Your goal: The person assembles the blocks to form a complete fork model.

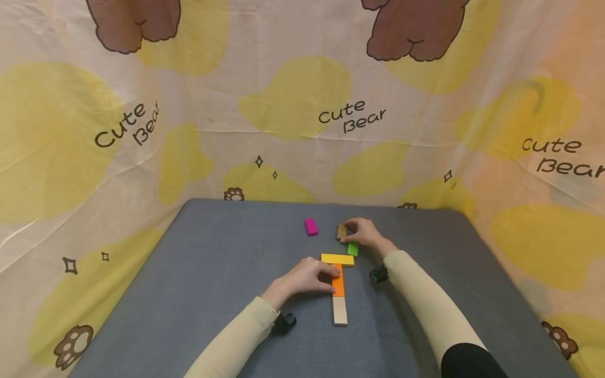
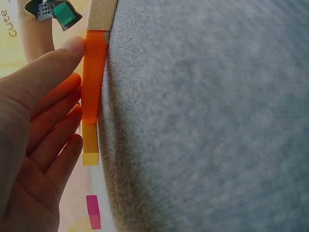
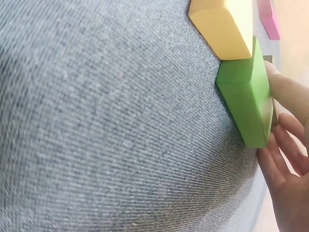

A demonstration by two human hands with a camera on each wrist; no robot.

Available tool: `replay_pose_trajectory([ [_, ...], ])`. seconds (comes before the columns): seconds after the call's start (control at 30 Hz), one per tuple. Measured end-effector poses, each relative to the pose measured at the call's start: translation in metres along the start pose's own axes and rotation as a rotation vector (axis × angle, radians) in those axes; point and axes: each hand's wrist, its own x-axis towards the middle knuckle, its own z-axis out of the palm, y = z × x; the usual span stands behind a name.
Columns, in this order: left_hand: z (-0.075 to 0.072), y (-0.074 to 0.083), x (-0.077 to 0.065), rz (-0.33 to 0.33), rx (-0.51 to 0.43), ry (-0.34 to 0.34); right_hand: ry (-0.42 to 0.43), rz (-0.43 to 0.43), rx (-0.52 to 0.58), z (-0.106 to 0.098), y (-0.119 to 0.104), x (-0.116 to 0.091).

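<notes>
My left hand rests its thumb and fingertips on the orange block, its fingers fairly straight in the left wrist view. One end of that block meets a pale wooden block; the other meets a yellow block lying crosswise. Farther back, my right hand pinches a brown, speckled block between thumb and fingers at its two ends. A green block lies between the yellow block and the brown one, mostly hiding the brown block in the right wrist view.
A magenta block lies apart, left of the brown one. All the blocks are on a grey cloth-covered table. A printed bear curtain hangs behind and along the sides.
</notes>
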Motion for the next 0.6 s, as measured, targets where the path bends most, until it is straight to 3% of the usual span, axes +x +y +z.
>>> replay_pose_trajectory([
  [0.6, -0.0016, -0.0001, -0.0003, -0.008, -0.007, -0.007, 0.032, -0.012, 0.011, 0.0021, -0.0001, 0.0027],
])
